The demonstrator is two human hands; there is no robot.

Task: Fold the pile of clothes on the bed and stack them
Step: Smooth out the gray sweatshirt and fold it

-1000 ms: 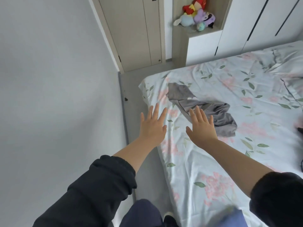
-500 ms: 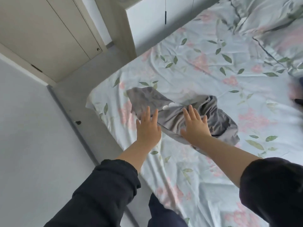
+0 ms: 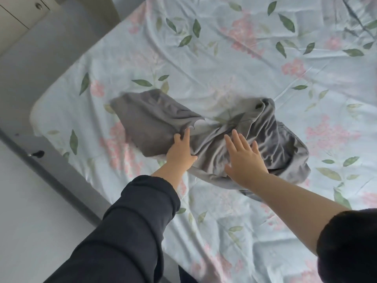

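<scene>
From the head view, I'm leaning over the bed [image 3: 224, 58] with both arms stretched out. The grey garment [image 3: 285, 144] is lying crumpled on the floral sheet, near the bed's rounded corner on my left. One flatter part is spreading toward that corner and a bunched, twisted part is heaping up on my right.

My right hand [image 3: 243, 158] is lying flat on the bunched middle with its fingers spread wide. It's pressing, not gripping. My left hand [image 3: 180, 152] is at the near edge of the flatter part, index finger pointing out along the cloth. The other fingers are tucking down into a fold, and I can't tell whether they're pinching fabric or only resting on it.

The cloth is looking thin, soft and light, draping into fine creases, so I'm expecting no stiffness. It should slide easily over the sheet and sag wherever I lift it. I'm judging that one grab in the middle would only drag the tangle along. It'd be better to find a hem or two corners, pinch those and shake it flat before any fold. No pile or stack is showing here, only this one piece, so the folding looks barely begun.
</scene>
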